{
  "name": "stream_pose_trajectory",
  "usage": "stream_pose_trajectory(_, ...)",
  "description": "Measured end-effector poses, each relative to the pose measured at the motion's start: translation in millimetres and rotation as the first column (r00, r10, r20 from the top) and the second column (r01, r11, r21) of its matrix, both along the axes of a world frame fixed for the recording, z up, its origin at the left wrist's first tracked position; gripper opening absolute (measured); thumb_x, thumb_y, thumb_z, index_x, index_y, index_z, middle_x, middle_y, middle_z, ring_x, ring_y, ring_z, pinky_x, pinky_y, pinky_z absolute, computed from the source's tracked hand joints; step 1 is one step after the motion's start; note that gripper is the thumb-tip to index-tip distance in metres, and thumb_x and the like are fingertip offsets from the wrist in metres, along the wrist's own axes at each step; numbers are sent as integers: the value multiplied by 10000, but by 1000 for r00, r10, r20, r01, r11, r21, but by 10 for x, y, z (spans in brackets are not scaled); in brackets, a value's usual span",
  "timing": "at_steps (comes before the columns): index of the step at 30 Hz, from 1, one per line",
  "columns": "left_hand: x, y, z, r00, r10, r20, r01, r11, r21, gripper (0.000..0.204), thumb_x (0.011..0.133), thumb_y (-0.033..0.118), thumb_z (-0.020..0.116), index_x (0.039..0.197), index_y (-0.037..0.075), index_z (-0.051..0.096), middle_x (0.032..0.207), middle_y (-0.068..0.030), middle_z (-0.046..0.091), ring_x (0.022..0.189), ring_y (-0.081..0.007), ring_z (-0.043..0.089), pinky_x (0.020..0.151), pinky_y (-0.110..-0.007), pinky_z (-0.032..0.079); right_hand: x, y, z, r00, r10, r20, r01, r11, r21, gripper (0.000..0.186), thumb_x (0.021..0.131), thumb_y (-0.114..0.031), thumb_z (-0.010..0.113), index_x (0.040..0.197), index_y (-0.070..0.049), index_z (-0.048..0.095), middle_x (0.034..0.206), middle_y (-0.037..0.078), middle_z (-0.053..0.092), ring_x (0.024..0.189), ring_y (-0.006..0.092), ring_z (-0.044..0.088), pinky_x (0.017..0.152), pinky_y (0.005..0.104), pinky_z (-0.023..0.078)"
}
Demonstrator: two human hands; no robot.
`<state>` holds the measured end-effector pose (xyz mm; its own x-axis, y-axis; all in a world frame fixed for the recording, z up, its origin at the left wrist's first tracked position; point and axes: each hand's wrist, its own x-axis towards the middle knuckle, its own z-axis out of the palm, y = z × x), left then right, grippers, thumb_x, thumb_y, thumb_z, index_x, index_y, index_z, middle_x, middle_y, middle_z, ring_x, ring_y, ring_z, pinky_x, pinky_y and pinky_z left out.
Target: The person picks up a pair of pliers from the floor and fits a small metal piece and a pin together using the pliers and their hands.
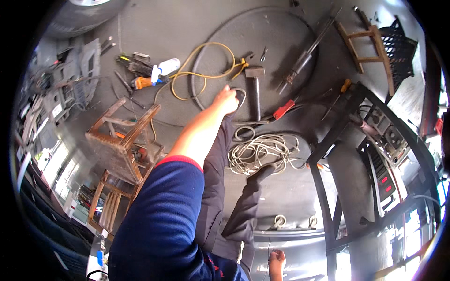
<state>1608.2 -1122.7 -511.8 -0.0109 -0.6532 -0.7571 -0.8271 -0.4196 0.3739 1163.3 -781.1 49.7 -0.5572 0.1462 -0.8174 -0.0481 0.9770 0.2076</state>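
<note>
Dark shoe point(241, 97), left of the hammer point(257, 97): our left hand point(226, 100) reaches beside it, our right hand point(277, 257) curls apart, nearer us; neither grip is clear. We judge this a low reach, next calling for careful finger placement.

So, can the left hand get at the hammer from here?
Probably yes: the hammer lies uncovered just beyond the shoe by the left hand, with only that shoe between them.

On flr: hammer point(257, 95) upper ctr, just R of L hand point(226, 100); cable coil point(256, 153) below, ctr. Spray btl point(166, 68) upper L, stool point(110, 148) below it, mid L; rack point(336, 125) at R.
</note>
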Motion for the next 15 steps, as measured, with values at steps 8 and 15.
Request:
stream_pose_trajectory(8, 11, -672, -916, 922, -382, 55, 354, 893, 278, 471, 1054, 268, 524, 1473, 65, 590, 1644, -263, 402, 1489, -463, 417, 1201, -504, 420, 949, -1557, -541, 988, -150, 39, 145, 984, 108, 131, 1011, -77, 676, 1126, -60, 616, 706, -11, 601, 562, 71, 521, 497, 248, 394)
stream_pose_trajectory(15, 378, -497, -1180, 965, -256, 50, 260, 955, -140, 358, 871, 183, 705, 1164, -7, 628, 1231, -246, 657, 1122, -444, 658, 946, -515, 564, 1263, -1860, -793, 980, -137, 143, 126, 989, 82, 120, 1035, -89, 646, 1134, -33, 607, 727, 9, 606, 567, 88, 528, 525, 260, 438)
